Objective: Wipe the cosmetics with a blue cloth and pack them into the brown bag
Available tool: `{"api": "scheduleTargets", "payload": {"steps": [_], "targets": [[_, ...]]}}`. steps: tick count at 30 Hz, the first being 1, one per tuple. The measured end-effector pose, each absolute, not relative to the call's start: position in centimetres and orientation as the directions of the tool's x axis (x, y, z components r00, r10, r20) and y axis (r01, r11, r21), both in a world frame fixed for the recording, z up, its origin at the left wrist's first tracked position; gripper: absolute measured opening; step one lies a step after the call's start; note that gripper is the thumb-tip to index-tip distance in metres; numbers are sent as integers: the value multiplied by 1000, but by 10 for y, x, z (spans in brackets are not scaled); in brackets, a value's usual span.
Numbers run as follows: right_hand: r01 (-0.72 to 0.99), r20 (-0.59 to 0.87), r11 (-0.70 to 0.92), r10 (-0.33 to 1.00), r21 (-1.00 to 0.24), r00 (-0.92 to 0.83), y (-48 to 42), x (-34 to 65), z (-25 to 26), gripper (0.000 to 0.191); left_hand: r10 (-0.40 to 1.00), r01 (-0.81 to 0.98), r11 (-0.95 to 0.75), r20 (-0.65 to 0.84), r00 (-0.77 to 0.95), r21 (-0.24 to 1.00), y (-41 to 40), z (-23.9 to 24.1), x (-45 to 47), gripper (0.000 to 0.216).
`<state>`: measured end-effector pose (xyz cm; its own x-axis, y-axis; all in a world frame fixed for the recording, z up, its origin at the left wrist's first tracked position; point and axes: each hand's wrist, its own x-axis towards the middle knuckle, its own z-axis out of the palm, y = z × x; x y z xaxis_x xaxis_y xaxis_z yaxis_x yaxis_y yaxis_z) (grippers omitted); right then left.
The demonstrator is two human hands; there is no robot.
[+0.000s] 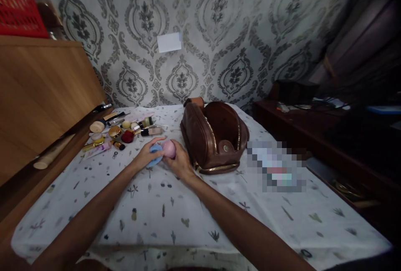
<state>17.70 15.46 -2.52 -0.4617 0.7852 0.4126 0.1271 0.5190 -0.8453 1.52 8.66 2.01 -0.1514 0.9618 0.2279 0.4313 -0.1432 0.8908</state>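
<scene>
Over the middle of the table, my left hand grips a light blue, round-edged piece; its exact kind is unclear. Close beside it, my right hand is closed around a pink rounded thing that looks like a makeup sponge or a small case. The two pieces are side by side, and I cannot tell whether they are joined. Just right of my right hand stands a brown leather toiletry bag, its gold zip undone and its mouth gaping.
Several cosmetics lie at the table's left, among them a dark red round item, a gold compact and a foundation bottle. A blurred-out item lies right of the bag. A wooden cabinet borders the left side.
</scene>
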Motion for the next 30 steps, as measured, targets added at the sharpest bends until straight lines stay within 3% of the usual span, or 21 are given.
{"api": "scheduleTargets", "payload": {"steps": [4, 6, 14, 21, 30], "targets": [[111, 402, 506, 784, -856, -473, 152, 180, -19, 62, 937, 384, -62, 186, -294, 921, 82, 18, 11, 46], [93, 390, 493, 777, -865, -494, 150, 180, -18, 62, 921, 403, -94, 233, -311, 910, 81, 20, 11, 38], [23, 380, 467, 747, -884, -545, 150, 177, -18, 56, 888, 536, -251, 413, -204, 806, 80, 33, 20, 30], [-100, 374, 383, 756, -918, -537, 156, 172, -26, 58, 913, 582, -268, 396, -102, 768, 85, 32, 3, 32], [-155, 247, 193, 810, -969, -532, 159, 175, -23, 68, 945, 572, -277, 326, 17, 772, 80, 39, -2, 28]]}}
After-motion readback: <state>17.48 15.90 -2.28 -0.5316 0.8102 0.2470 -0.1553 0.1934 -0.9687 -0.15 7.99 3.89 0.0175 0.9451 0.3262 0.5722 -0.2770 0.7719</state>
